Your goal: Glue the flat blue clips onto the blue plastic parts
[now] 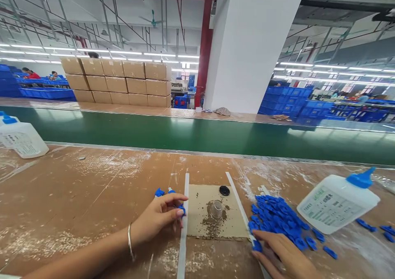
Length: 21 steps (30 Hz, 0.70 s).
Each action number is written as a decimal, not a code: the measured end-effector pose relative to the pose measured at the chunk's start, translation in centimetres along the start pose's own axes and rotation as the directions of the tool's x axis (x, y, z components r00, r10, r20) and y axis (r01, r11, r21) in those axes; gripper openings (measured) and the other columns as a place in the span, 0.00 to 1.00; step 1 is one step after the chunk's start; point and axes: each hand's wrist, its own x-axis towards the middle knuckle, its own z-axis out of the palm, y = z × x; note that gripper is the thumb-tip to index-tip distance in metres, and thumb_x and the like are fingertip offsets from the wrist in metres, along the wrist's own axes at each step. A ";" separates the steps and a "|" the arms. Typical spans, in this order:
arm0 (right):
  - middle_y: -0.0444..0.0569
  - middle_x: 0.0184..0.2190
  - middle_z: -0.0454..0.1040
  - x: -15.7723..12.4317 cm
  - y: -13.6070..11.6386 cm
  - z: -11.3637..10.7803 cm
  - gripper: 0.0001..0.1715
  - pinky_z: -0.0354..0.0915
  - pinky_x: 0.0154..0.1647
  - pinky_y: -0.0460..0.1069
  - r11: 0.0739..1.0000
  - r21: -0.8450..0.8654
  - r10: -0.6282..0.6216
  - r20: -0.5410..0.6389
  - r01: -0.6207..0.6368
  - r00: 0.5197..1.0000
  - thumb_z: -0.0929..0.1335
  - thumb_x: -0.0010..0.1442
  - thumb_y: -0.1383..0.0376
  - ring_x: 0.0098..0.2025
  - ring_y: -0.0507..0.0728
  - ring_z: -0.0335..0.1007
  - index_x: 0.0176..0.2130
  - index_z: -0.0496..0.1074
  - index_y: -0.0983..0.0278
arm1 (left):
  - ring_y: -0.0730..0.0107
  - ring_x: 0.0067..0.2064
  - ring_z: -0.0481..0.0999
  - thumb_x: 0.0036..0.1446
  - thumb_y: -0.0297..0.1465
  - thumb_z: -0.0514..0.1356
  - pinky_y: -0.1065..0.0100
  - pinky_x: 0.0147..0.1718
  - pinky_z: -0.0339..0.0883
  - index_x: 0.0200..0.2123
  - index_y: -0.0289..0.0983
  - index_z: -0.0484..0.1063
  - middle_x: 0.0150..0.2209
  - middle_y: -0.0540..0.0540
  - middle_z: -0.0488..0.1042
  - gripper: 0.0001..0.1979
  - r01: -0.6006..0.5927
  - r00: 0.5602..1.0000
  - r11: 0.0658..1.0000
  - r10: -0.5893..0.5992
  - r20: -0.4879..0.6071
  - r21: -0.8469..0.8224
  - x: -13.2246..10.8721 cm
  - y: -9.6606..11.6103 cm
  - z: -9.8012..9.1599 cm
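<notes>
My left hand [159, 217] is over the brown table top, left of a cardboard square, with its fingers closed around a small blue plastic piece [182, 210]. More blue shows behind those fingers [159, 192]. My right hand [280, 256] lies flat at the near edge of a heap of blue plastic pieces [276, 219], its fingertips against them. On the cardboard square [200, 229], smeared with dark specks, stand a small glass cup [216, 209] and a black round lid [224, 190]. A white glue bottle [336, 201] with a blue nozzle lies on its side beyond the heap.
White strips [183, 229] lie on the stained brown table [77, 196]. A second white bottle [21, 137] stands at the left. Behind runs a green conveyor belt [197, 135]. Farther off are stacked cardboard boxes [117, 81], blue crates [46, 93] and seated co-workers [31, 74].
</notes>
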 end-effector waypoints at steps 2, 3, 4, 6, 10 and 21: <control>0.46 0.38 0.75 1.3 -1.1 0.5 0.18 0.68 0.40 0.42 0.992 0.098 0.082 0.004 -0.082 0.997 0.63 0.62 0.60 0.40 0.50 0.72 0.52 0.62 0.62 | 0.67 0.31 0.77 0.49 0.41 0.66 0.70 0.28 0.67 0.44 0.38 0.71 0.32 0.47 0.73 0.20 0.107 0.994 0.973 -0.101 0.036 -0.205 -0.4 -0.1 0.6; 0.47 0.39 0.74 2.1 -1.6 0.8 0.20 0.68 0.41 0.44 0.984 0.141 0.111 -0.004 -0.109 0.994 0.62 0.63 0.61 0.41 0.51 0.71 0.54 0.60 0.61 | 0.65 0.34 0.78 0.48 0.40 0.67 0.69 0.30 0.68 0.42 0.37 0.72 0.34 0.46 0.73 0.19 0.145 0.989 0.956 -0.135 0.056 -0.257 -0.5 0.0 0.8; 0.47 0.41 0.73 3.0 -2.1 1.3 0.21 0.68 0.42 0.45 0.976 0.176 0.128 -0.003 -0.126 0.992 0.62 0.63 0.63 0.43 0.52 0.70 0.55 0.58 0.60 | 0.63 0.37 0.78 0.48 0.38 0.67 0.69 0.33 0.68 0.41 0.36 0.72 0.36 0.44 0.74 0.18 0.189 0.982 0.939 -0.173 0.080 -0.286 -0.6 0.0 0.8; 0.47 0.42 0.72 4.7 -2.8 2.2 0.24 0.68 0.44 0.48 0.965 0.221 0.142 0.025 -0.144 0.990 0.63 0.62 0.65 0.44 0.54 0.68 0.57 0.56 0.59 | 0.60 0.42 0.78 0.48 0.35 0.68 0.67 0.38 0.69 0.41 0.36 0.73 0.40 0.42 0.75 0.17 0.268 0.962 0.910 -0.237 0.135 -0.317 -0.8 0.0 0.8; 0.48 0.43 0.72 6.6 -2.7 3.9 0.27 0.66 0.46 0.55 0.939 0.287 0.153 0.141 -0.189 0.978 0.64 0.60 0.69 0.45 0.57 0.65 0.58 0.56 0.59 | 0.61 0.42 0.77 0.46 0.32 0.69 0.64 0.42 0.67 0.38 0.35 0.74 0.38 0.42 0.77 0.15 0.245 0.963 0.907 -0.186 0.197 -0.343 -0.8 -0.1 0.5; 0.48 0.45 0.74 6.3 -5.8 3.7 0.23 0.65 0.49 0.52 0.465 0.713 0.460 0.311 -0.524 0.831 0.68 0.56 0.57 0.47 0.56 0.69 0.51 0.65 0.56 | 0.68 0.31 0.77 0.44 0.30 0.70 0.68 0.33 0.67 0.43 0.35 0.68 0.34 0.45 0.76 0.22 0.201 0.974 0.907 -0.144 0.178 -0.369 -1.0 -0.5 1.3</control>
